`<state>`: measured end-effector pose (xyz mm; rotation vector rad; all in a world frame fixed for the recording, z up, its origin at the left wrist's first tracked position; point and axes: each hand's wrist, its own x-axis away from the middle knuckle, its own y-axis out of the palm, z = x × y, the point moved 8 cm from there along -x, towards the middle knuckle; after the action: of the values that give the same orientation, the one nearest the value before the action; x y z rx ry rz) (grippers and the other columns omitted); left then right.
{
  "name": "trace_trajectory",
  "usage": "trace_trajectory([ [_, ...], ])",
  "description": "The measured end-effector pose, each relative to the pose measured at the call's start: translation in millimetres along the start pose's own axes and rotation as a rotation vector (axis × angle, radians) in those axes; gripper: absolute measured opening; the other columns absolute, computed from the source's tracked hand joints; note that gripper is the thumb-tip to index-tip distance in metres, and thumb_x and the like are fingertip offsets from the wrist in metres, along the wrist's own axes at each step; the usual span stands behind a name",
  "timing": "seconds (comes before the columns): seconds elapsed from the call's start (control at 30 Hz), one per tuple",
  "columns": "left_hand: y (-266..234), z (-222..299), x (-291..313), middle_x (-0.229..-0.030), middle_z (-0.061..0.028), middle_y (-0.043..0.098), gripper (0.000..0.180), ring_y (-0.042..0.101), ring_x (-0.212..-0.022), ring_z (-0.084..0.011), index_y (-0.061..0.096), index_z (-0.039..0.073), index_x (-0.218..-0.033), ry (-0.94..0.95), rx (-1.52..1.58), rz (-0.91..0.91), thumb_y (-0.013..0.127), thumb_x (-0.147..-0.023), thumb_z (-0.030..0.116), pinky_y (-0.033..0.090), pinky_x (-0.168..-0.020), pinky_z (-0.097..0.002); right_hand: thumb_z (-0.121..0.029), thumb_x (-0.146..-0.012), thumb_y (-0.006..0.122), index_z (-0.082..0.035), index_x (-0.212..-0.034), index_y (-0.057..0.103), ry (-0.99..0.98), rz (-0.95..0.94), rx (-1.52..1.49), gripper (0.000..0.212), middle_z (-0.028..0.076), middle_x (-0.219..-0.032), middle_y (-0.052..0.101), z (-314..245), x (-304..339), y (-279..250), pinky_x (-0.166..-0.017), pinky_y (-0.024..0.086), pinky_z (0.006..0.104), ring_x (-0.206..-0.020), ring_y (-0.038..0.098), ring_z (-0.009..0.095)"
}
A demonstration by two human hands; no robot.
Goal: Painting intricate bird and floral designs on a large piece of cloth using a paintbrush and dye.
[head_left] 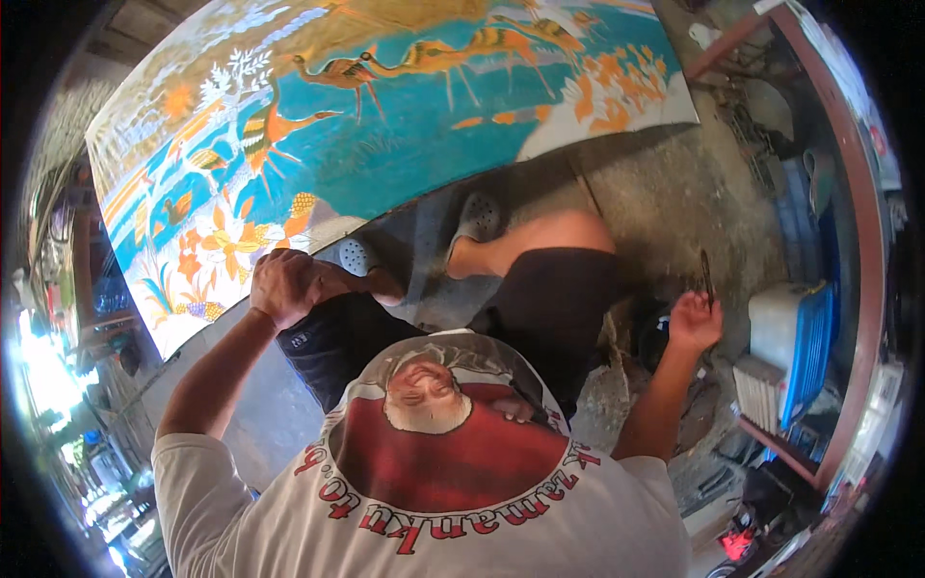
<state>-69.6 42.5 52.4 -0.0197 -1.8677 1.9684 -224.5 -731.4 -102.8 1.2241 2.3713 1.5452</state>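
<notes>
My right hand [696, 321] is raised to the right of my thigh, its fingers pinched round a thin dark paintbrush [708, 276] that points up. My left hand [282, 287] rests on my left knee with its fingers laid over it, holding nothing. Just beyond that knee lies a large painting [385, 178], tilted across the far left and middle. It shows orange long-legged birds on teal water. White and orange flowers and leaves fill its lower left and right parts, and golden-brown tones run along the top.
To the right stand a white container [774, 323] with a blue side and a reddish-brown frame [864, 241]. A dark round pot [655, 337] sits on the floor beside my right thigh, partly hidden. My feet, in grey clogs [478, 216], are near the painting's lower edge.
</notes>
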Motion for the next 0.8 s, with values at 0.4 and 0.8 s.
trace_trajectory([
  [0.4, -11, -28, -1, -0.107, -0.0197, 0.074, 0.049, 0.066, -0.102, -0.0456, 0.075, 0.004, -0.105, 0.065, 0.219, 0.087, 0.063, -0.087, 0.048, 0.051, -0.091, -0.0543, -0.019, -0.107, 0.064, -0.001, -0.127, 0.070, 0.364, -0.613, 0.425, 0.028, 0.014, -0.104, 0.077, 400, -51, 360, -0.073, 0.066, 0.0411, -0.079, 0.072, 0.020],
  [0.8, -14, -60, -11, -0.110, -0.0215, 0.076, 0.062, 0.070, -0.102, -0.0437, 0.076, 0.001, -0.107, 0.066, 0.403, 0.073, 0.060, -0.090, 0.059, 0.053, -0.094, -0.0520, -0.009, -0.106, 0.062, -0.002, -0.129, 0.073, 0.113, -0.737, 1.107, 0.026, 0.012, -0.109, 0.078, 604, -71, 393, -0.061, 0.064, 0.0297, -0.075, 0.070, 0.013],
])
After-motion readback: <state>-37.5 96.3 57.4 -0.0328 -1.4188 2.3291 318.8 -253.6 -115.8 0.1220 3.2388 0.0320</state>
